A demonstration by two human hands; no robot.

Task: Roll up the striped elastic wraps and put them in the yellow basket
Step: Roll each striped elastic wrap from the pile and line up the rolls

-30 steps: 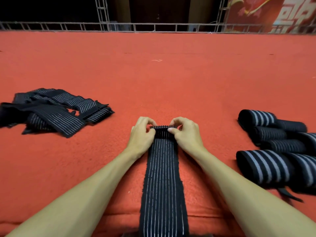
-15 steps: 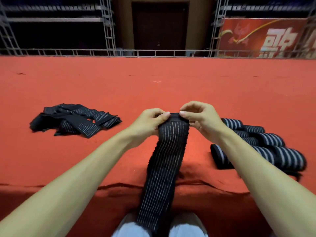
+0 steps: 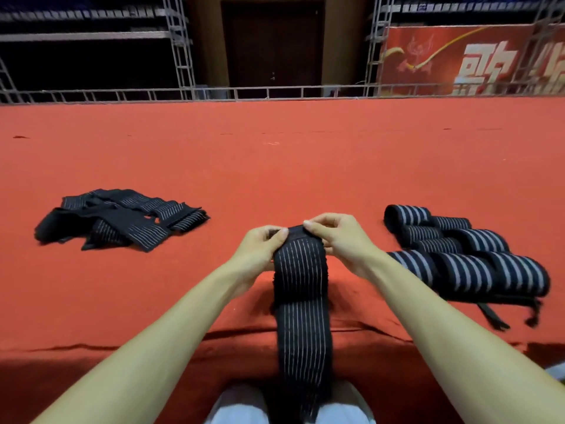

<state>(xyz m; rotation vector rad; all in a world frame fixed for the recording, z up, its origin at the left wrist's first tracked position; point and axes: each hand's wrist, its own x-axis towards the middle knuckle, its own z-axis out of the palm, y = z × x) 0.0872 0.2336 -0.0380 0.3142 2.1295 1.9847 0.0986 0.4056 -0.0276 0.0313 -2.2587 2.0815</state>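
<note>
On the red platform (image 3: 275,179), loose wraps (image 3: 122,221) lie toward the left edge and finished rolls (image 3: 464,264) toward the right. The striped wrap (image 3: 301,270), flat a second ago, now hangs lifted over the near edge. The left hand (image 3: 260,249) and right hand (image 3: 339,240) pinch its started roll with curled fingers, so rolling has barely begun.

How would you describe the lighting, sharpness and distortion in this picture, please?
Head view: the red surface is evenly lit, the backdrop dark; soft shadows lie beneath the striped wrap and forearms; left hand and right hand are sharp; wide-angle perspective splays the truss posts and stretches the forearms.
</note>
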